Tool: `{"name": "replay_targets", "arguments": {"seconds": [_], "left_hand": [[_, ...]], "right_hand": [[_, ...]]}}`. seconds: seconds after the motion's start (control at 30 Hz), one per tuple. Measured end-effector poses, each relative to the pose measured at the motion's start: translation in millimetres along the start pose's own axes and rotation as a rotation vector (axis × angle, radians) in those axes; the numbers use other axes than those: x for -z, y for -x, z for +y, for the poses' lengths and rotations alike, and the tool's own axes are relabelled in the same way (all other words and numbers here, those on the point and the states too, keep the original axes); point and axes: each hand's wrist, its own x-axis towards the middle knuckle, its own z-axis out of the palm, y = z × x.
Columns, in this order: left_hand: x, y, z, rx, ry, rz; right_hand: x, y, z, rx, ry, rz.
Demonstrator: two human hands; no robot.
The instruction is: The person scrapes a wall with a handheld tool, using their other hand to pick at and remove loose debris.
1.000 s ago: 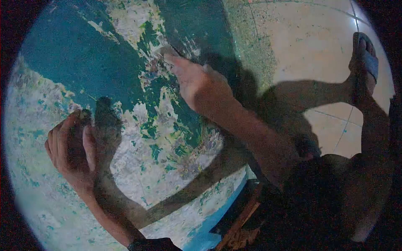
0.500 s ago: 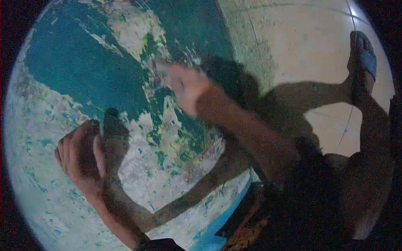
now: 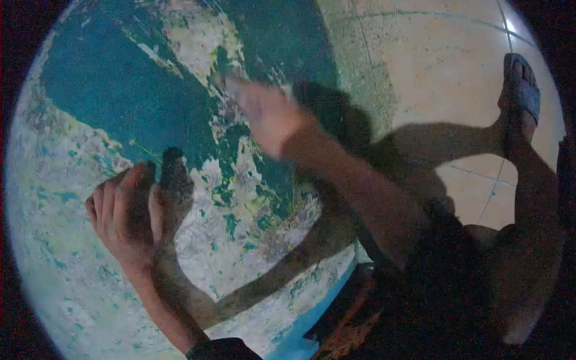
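Note:
A worn surface (image 3: 138,96) of dark green paint, broken by pale, flaking patches, fills the left and middle of the head view. Over a ragged border between green and pale areas, my right hand (image 3: 270,117) is closed and blurred by motion. Its fingertips point toward the upper left; anything small in them is too smeared to name. Lower left, my left hand (image 3: 126,210) is curled close to a pale patch (image 3: 66,180), fingers bent and thumb alongside. Its palm side is in shadow, so what it may hold is hidden.
Cream floor tiles (image 3: 438,72) with dark joints lie at the right. A sandalled foot (image 3: 521,90) rests there, below a bent leg (image 3: 540,186). Dark clothing (image 3: 444,288) fills the lower right. A light blue edge (image 3: 312,330) borders the pale surface. Shadows of the arms cross it.
The whole view has shifted slightly. My left hand sits a little farther right and higher. My right hand has moved slightly over the same ragged border, still blurred.

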Motion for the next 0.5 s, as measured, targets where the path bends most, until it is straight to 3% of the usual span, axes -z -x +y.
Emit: {"name": "replay_targets", "arguments": {"seconds": [0.07,0.27,0.33,0.4,0.5], "left_hand": [[-2,-2,0,0.024,0.061,0.042],[-1,-2,0,0.015,0.086,0.044],[-2,-1,2,0.028,0.102,0.069],[-5,-1,4,0.026,0.122,0.093],[-2,-1,8,0.043,0.075,0.04]], "right_hand": [[-12,54,-37,0.109,0.409,0.119],[12,18,-58,-0.187,0.555,0.049],[2,34,-31,0.05,0.639,0.153],[-2,38,-14,0.142,0.542,0.212],[10,20,-11,0.053,0.357,0.156]]}}
